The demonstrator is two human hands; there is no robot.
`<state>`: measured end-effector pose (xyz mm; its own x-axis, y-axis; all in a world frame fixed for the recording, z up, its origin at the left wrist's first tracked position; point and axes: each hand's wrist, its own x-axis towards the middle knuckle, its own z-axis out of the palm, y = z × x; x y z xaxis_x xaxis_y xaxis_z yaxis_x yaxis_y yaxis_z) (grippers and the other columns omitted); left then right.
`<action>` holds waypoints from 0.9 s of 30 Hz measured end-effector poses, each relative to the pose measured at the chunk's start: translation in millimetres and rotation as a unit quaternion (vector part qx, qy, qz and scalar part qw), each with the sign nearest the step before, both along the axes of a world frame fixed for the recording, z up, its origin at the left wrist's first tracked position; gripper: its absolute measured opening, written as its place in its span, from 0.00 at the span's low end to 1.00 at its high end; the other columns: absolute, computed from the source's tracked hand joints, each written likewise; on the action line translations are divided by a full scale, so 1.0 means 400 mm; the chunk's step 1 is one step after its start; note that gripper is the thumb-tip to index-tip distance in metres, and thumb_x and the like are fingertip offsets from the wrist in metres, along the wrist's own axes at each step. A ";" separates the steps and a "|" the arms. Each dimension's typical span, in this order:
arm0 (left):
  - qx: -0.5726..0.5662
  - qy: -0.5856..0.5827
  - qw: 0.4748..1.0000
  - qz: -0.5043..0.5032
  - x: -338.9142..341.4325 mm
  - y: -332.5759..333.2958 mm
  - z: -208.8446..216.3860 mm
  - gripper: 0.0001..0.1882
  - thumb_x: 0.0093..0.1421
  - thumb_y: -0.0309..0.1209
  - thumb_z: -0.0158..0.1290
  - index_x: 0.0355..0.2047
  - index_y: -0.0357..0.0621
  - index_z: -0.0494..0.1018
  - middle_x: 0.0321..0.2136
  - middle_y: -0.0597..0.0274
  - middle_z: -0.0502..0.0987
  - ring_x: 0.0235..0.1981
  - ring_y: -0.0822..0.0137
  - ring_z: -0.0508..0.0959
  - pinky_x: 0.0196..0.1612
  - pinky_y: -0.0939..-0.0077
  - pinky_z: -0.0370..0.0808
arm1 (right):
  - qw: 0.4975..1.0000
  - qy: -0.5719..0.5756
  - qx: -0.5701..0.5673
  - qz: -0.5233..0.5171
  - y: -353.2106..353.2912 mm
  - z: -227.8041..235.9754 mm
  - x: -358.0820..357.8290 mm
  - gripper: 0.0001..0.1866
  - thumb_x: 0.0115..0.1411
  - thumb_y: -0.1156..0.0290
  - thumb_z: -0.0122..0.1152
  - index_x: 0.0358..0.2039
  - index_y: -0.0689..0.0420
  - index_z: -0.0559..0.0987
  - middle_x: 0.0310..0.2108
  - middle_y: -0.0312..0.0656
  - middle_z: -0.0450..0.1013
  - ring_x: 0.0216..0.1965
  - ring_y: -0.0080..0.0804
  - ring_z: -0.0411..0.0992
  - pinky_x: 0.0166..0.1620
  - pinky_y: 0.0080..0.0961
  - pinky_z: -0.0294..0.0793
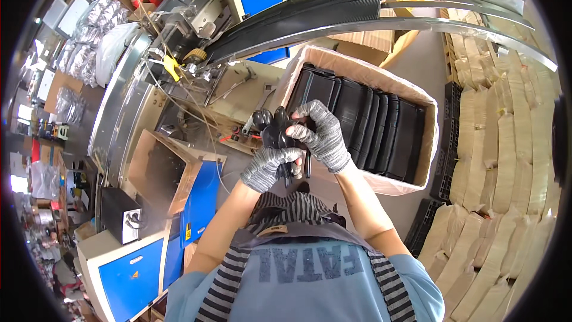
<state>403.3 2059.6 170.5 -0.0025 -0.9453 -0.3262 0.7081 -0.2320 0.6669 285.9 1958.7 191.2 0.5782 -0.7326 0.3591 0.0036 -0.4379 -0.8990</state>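
A small bundle of black spoons [272, 135] is held in front of me, its rounded bowls pointing away and its handles toward me. My left hand [267, 168], in a grey knit glove with bare fingertips, is closed round the handles. My right hand [325, 137], gloved the same way, is bent in at the bundle's right side, thumb and fingertips touching it. Just beyond my right hand stands a lined carton [430, 143] packed with rows of black bundles [363, 122].
A curved conveyor [310, 18] with metal rails crosses the far side. Left are a machine with a yellow air gun [171, 67], an open cardboard box [156, 167], a black control box [119, 216] and blue-doored cabinets [132, 274]. Stacked pale packs [500, 143] fill the right.
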 end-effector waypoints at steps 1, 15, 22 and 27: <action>-0.012 0.006 1.000 -0.020 -0.007 -0.007 -0.008 0.21 0.48 0.19 0.56 0.43 0.41 0.66 0.24 0.63 0.73 0.23 0.69 0.76 0.24 0.78 0.76 | 1.000 -0.004 0.002 0.001 0.000 -0.001 -0.004 0.15 0.49 0.64 0.66 0.32 0.60 0.73 0.24 0.39 0.67 0.27 0.26 0.68 0.33 0.23 0.69; -0.023 -0.083 0.996 -0.011 0.073 0.027 -0.011 0.16 0.51 0.27 0.57 0.41 0.42 0.70 0.26 0.63 0.75 0.24 0.71 0.76 0.27 0.79 0.74 | 0.998 0.024 -0.025 0.044 -0.001 -0.032 0.052 0.19 0.49 0.63 0.66 0.38 0.59 0.73 0.27 0.36 0.67 0.28 0.22 0.66 0.33 0.19 0.68; -0.021 -0.103 0.991 0.081 0.115 0.052 -0.062 0.21 0.53 0.28 0.56 0.47 0.41 0.65 0.32 0.62 0.75 0.28 0.68 0.76 0.31 0.76 0.75 | 0.997 0.030 0.072 0.025 0.069 -0.011 0.144 0.09 0.56 0.75 0.55 0.37 0.61 0.69 0.23 0.43 0.69 0.25 0.27 0.69 0.31 0.24 0.70; -0.039 -0.528 0.833 0.163 0.122 0.080 -0.003 0.19 0.57 0.26 0.52 0.49 0.40 0.66 0.42 0.64 0.74 0.43 0.66 0.74 0.46 0.76 0.69 | 0.991 0.071 -0.056 -0.094 0.098 -0.041 0.210 0.07 0.54 0.77 0.51 0.36 0.58 0.71 0.27 0.51 0.71 0.29 0.50 0.71 0.30 0.35 0.71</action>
<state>452.1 2091.4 169.2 0.5079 -0.8579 0.0782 -0.2648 -0.0691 0.9618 369.9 1998.1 174.7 0.4862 -0.7920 0.3692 -0.2105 -0.5163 -0.8302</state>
